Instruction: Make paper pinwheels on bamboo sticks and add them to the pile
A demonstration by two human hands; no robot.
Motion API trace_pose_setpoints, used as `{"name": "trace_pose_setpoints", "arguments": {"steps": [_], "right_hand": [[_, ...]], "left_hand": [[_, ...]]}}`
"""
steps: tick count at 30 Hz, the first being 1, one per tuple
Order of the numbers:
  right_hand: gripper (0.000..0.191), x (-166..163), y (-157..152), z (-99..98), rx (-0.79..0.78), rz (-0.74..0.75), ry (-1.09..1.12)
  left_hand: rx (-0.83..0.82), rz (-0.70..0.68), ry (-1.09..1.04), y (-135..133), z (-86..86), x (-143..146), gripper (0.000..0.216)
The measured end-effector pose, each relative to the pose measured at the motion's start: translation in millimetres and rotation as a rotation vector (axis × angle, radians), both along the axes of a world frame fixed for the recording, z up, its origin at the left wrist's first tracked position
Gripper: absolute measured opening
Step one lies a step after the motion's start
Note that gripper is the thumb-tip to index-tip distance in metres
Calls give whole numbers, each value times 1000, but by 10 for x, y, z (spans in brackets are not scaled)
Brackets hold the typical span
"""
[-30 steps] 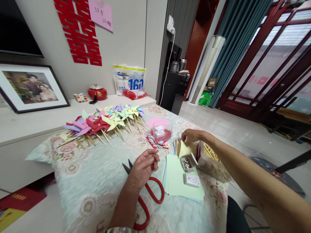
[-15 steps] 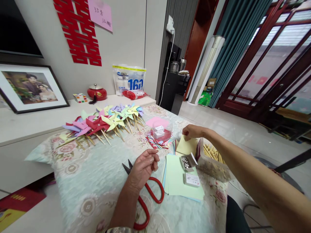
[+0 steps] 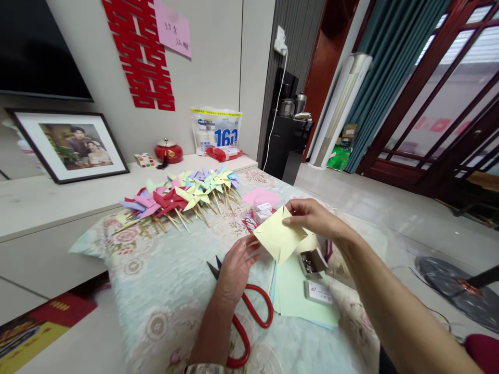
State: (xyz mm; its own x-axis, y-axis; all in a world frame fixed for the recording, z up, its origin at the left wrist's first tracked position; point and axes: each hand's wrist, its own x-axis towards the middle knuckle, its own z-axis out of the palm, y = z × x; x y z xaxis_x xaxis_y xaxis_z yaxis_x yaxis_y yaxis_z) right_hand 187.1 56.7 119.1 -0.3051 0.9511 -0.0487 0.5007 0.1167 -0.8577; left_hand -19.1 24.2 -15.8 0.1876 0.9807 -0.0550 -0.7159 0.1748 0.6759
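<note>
My right hand (image 3: 314,217) pinches a pale yellow paper square (image 3: 278,236) by its upper right edge, thumb on top. The square has slits at its corners and is lifted above the table. Close to its left corner is my left hand (image 3: 237,265), palm up with fingers apart; I cannot tell whether the fingertips touch the paper. Scissors (image 3: 247,345) with red handles lie partly under my left wrist. Below the square sit a stack of pale green paper (image 3: 300,310), an open small box (image 3: 312,264) of metal pins and a closed white box (image 3: 318,292).
Several finished paper pinwheels (image 3: 191,197) on sticks lie at the table's far left. Beyond them is a white cabinet (image 3: 89,195) with a framed photo (image 3: 83,148), a red jar (image 3: 168,152) and a plastic bag (image 3: 218,130).
My right hand has picked up the pale yellow square from beside the stick container and brought it left toward my left hand. My left hand's fingers have spread. The view has shifted slightly.
</note>
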Motion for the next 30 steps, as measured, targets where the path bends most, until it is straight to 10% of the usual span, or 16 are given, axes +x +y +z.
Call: {"name": "trace_pose_setpoints", "arguments": {"steps": [10, 20, 25, 30], "right_hand": [[31, -480, -263, -894, 12, -352, 474], [50, -494, -312, -1133, 3, -428, 598], [55, -469, -376, -1136, 329, -495, 316], [19, -484, -441, -1110, 720, -343, 13]], "left_hand": [[56, -81, 23, -70, 35, 15, 51], [36, -31, 138, -58, -41, 117, 44], [7, 48, 151, -55, -53, 151, 45], [-13, 140, 208, -67, -67, 160, 46]]}}
